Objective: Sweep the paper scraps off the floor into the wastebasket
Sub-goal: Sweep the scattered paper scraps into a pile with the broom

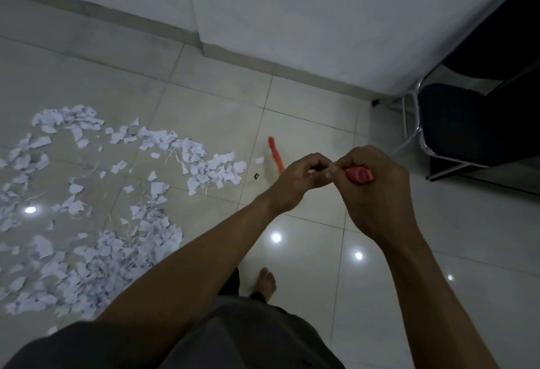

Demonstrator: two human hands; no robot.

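White paper scraps (96,202) lie spread in a wide curving band over the left half of the tiled floor. A broom with an orange-red handle (276,154) slants down to the floor just right of the scraps; its lower end is blurred. My right hand (371,190) is closed around the handle's red top end (361,176). My left hand (298,181) grips the handle just below it, so the two hands touch. No wastebasket is in view.
A dark chair with chrome legs (455,126) stands at the right against the white wall (321,18). A wall corner juts out at the top centre. My bare foot (264,282) is on the tiles below my hands. A small dark bit (256,176) lies near the scraps.
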